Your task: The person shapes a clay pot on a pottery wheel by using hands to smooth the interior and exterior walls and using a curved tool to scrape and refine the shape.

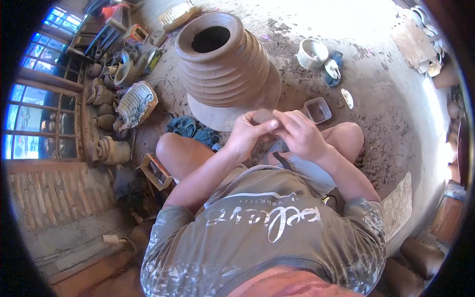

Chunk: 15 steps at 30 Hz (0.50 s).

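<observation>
In front of my lap, both hands meet around a small brown piece of clay [263, 116] with a rounded top edge. My left hand [247, 132] is closed on it from the left, thumb pointing right across it. My right hand [303, 136] has its fingertips bent together against the clay's right side, and they hide part of it. Just beyond stands a large ribbed clay pot [222, 74] with a thick rim and dark round opening. It rests upright on a flat round disc [210, 116], apart from my hands.
A small clear tub [317, 110] lies right of my hands, beyond my knee. Farther back are a white bucket [312, 53] and a blue cloth [335, 67]. A dark blue cloth [190, 129] touches the disc's left side. Pots and a pale basket [137, 105] crowd the left wall.
</observation>
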Motion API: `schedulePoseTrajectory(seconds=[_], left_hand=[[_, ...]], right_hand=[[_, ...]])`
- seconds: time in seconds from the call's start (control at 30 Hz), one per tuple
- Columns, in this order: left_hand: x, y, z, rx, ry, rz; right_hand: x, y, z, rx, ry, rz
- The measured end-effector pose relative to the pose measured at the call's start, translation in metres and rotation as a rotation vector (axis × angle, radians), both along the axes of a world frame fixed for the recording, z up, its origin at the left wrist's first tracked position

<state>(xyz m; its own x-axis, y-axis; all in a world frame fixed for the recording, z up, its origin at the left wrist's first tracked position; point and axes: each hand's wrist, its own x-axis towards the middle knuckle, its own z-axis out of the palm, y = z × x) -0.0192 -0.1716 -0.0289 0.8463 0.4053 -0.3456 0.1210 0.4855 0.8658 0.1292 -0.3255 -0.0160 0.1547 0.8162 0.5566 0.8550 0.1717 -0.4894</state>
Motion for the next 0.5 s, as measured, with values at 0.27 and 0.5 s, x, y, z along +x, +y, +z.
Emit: schedulePoseTrajectory(seconds=[0.27, 0.5], left_hand=[[-0.022, 0.012, -0.01, -0.069, 0.111, 0.009], [-0.02, 0.032, 0.0, -0.015, -0.054, -0.158]], right_hand=[[-0.008, 0.024, -0.032, 0.028, -0.149, 0.087], [-0.022, 0.027, -0.014, -0.065, 0.412, -0.04]])
